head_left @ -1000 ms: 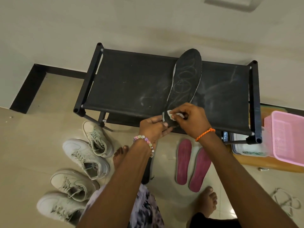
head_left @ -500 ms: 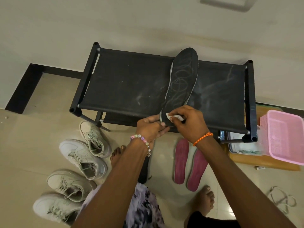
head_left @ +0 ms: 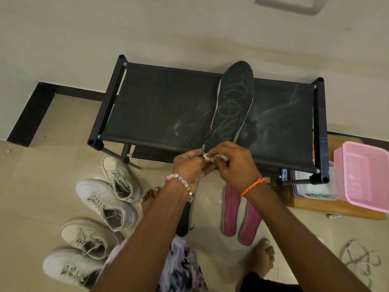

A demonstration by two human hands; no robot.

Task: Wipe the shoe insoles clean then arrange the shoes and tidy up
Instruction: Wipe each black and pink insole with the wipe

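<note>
A long black insole (head_left: 231,104) with chalky loops on it stretches over the black shoe rack (head_left: 164,106). My left hand (head_left: 189,168) grips its heel end. My right hand (head_left: 233,163) pinches a small white wipe (head_left: 219,157) against that same heel end, right beside the left hand's fingers. Two maroon insoles (head_left: 240,216) lie side by side on the floor under my right wrist. Another black insole (head_left: 183,222) lies on the floor, mostly hidden by my left forearm.
Several pale sneakers (head_left: 105,201) stand in a column on the floor at the left. A pink basket (head_left: 366,178) and a clear container (head_left: 311,189) sit on a wooden board at the right. Loose white laces (head_left: 360,258) lie at lower right. My bare feet stand between the shoes.
The right hand with the wipe has slid a little toward the heel tip and the left fingers. The insole stays in the left hand's grip over the rack.
</note>
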